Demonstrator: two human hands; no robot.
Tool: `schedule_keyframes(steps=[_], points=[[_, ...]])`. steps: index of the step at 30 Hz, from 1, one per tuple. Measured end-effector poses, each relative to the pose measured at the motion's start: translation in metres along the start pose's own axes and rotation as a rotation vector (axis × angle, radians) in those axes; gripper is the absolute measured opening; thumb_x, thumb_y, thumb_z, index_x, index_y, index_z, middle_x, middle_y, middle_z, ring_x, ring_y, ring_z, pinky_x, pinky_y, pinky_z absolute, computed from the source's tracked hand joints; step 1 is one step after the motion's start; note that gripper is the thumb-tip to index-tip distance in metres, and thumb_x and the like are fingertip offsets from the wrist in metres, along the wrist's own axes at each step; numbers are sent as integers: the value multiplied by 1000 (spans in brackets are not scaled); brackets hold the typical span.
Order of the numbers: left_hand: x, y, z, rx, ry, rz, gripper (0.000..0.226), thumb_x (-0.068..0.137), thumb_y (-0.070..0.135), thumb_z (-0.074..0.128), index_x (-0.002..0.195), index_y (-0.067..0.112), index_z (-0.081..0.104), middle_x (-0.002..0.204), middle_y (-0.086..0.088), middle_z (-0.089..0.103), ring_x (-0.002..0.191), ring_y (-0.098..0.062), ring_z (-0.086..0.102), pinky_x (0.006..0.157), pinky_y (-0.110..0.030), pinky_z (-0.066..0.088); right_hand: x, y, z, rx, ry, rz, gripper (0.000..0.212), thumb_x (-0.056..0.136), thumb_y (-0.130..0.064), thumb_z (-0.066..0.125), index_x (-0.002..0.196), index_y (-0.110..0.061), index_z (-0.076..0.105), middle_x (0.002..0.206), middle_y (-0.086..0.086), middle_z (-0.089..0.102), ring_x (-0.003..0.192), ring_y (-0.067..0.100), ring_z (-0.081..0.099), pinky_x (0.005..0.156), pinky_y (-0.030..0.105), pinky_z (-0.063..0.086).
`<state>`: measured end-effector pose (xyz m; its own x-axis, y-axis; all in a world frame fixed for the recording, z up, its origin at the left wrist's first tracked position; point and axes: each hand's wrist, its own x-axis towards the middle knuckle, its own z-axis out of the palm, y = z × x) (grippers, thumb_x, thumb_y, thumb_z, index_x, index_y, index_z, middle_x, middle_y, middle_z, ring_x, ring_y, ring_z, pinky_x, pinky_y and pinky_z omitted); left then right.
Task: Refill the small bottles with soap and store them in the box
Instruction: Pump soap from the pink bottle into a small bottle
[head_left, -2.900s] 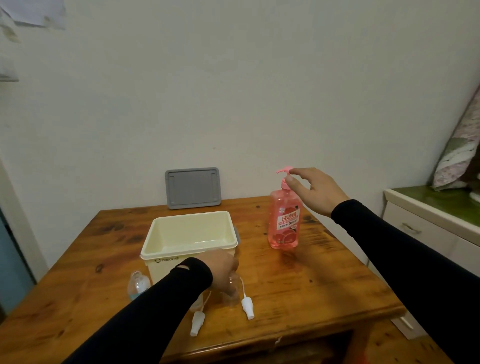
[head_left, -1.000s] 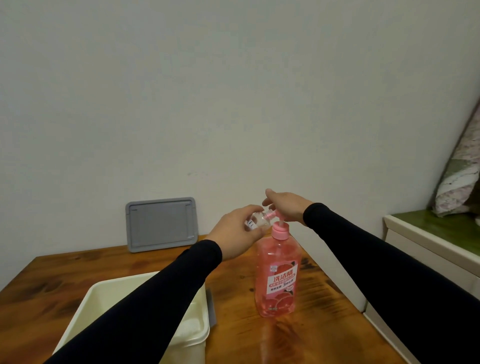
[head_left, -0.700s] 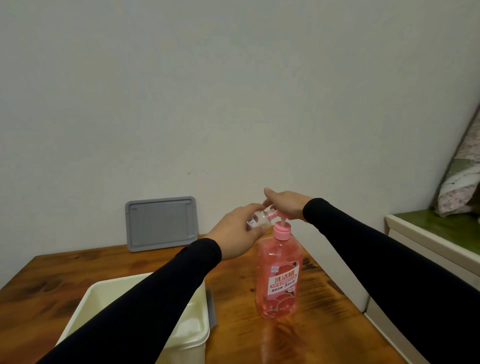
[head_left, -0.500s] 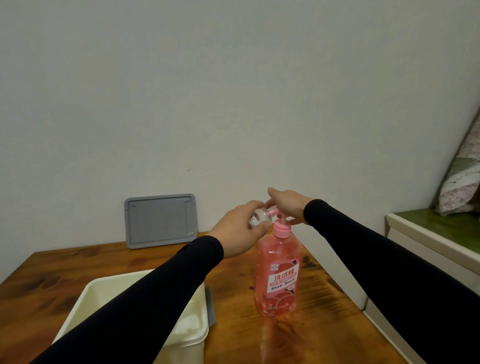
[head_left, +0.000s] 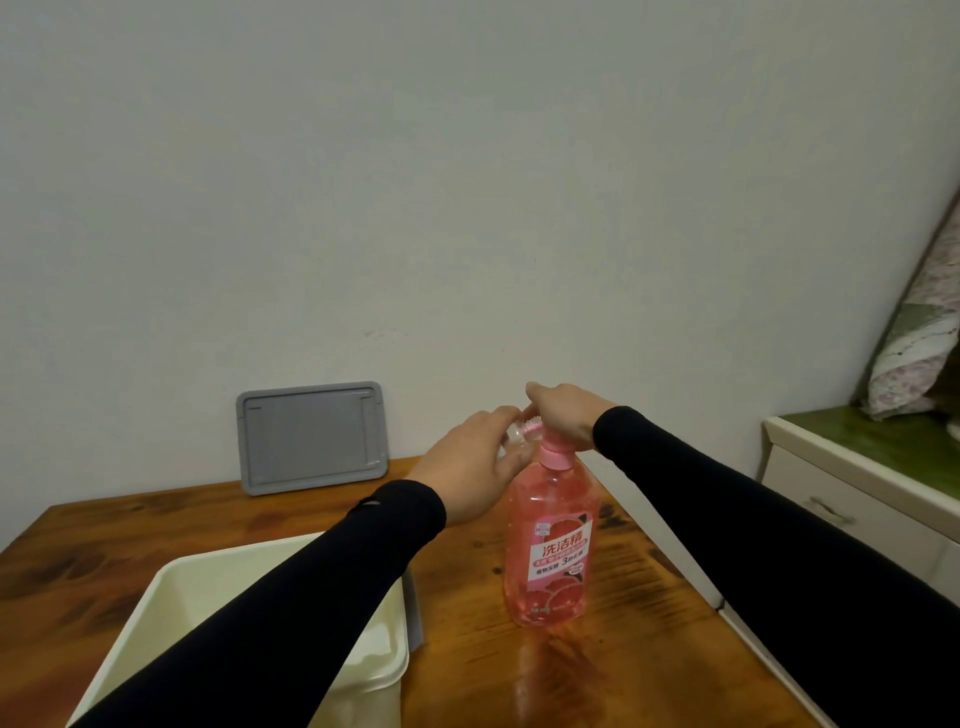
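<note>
Fingers of the left hand (head_left: 475, 470) grip a small bottle (head_left: 511, 435); right hand (head_left: 563, 415) presses the soap pump (head_left: 552, 451).

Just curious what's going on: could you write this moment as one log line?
step: refilling | left hand: holds small bottle at spout | right hand: presses pump of soap bottle | box: open

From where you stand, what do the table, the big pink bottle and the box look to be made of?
Table: wood, likely varnished; grain, dark knots and a glossy reflection show.
Pink bottle: clear plastic, it seems; the pink soap shows through, with a printed label.
Box: cream plastic, smooth and matte, with a moulded rolled rim.
</note>
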<state>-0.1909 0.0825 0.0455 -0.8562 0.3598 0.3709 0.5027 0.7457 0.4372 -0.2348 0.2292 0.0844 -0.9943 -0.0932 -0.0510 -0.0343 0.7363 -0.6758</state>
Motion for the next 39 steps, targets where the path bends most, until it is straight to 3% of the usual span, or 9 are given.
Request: schedule_keyframes(steps=[5,8,10,12,15,20,24,28,39], points=[[4,6,-7,99,0,31,49,99,38,43,144,23,28,129,-4,50,110,-20,53,90,-29,43,-4,-9,-12,21,-15,34,55,102,-36,18,127,-4,55,106,8,52,98,22,47,84,32,35],[4,4,-4,116,-7,34,49,100,40,41,143,22,29,129,-5,50,112,-21,52,93,-32,44,-2,-5,-8,60,-18,51,53,100,-35,21,121,-2,57,94,8,59,80,19,50,75,30,39],[4,1,0,115,-19,33,49,100,41,40,143,21,29,130,-5,49,114,-21,52,94,-32,44,-2,-1,-2,88,-11,34,50,100,-30,23,121,2,55,112,14,61,84,23,56,75,30,43],[1,0,2,105,-23,31,49,100,42,39,144,21,29,131,-5,49,114,-20,52,93,-31,44,-2,2,2,67,-1,20,43,100,-23,24,119,4,52,125,19,56,104,33,56,88,37,46],[-2,-1,4,88,-31,23,50,100,42,39,144,21,29,130,-4,49,109,-18,54,90,-29,43,-1,4,7,58,-4,41,30,99,-15,25,95,-6,54,134,18,52,102,29,52,88,35,41],[4,1,-4,94,-16,23,50,99,41,41,144,23,28,129,-4,49,108,-19,54,92,-31,46,-5,-5,-3,149,2,59,54,101,-36,21,129,-4,54,121,11,54,103,24,49,91,34,38],[6,3,-7,114,-1,35,49,100,39,41,145,23,28,130,-4,49,112,-20,52,92,-30,43,-5,-9,-8,118,0,78,57,101,-41,18,129,-8,56,119,11,55,109,26,49,99,40,37],[4,-2,2,107,-12,36,49,100,41,39,143,22,29,130,-4,49,109,-20,54,91,-31,46,-4,-1,1,126,12,32,53,102,-32,20,126,0,55,130,15,56,100,24,50,86,32,37],[5,1,-4,103,5,48,49,100,41,41,144,22,29,130,-3,49,110,-19,53,91,-30,44,-9,-8,-6,145,8,44,56,102,-38,18,131,-5,53,135,13,50,97,20,46,88,32,33]])
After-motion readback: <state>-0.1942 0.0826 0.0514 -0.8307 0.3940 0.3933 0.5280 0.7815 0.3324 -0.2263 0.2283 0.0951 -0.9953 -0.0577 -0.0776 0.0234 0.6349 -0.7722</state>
